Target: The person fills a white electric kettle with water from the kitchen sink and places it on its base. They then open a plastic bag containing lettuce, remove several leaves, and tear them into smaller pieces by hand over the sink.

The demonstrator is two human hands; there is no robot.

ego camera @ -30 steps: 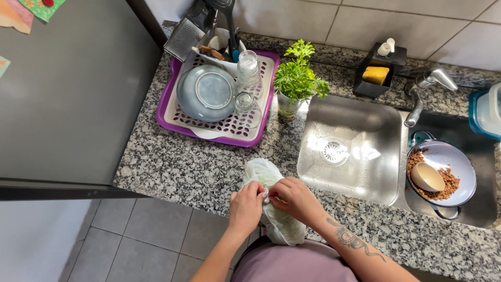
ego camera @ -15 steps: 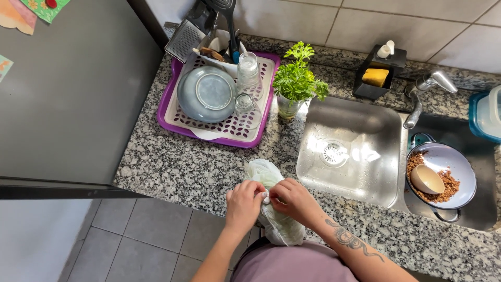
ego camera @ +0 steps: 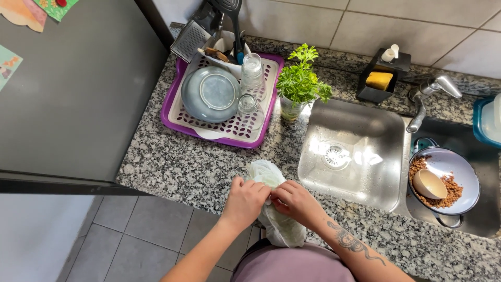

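Both our hands, left hand [ego camera: 247,201] and right hand [ego camera: 295,202], pinch the thin white plastic bag [ego camera: 275,209] at the granite counter [ego camera: 177,167] edge. We judge it light, soft and slippery; its gathered upper folds offer the surest hold.

Bright, even daylight, sharp throughout; glare gleams off the steel sink [ego camera: 350,151], with soft, faint shadows.

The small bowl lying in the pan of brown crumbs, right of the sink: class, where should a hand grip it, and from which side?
Probably pinch the small bowl's raised rim from above: it lies tilted in the pan, crumbs around its base.
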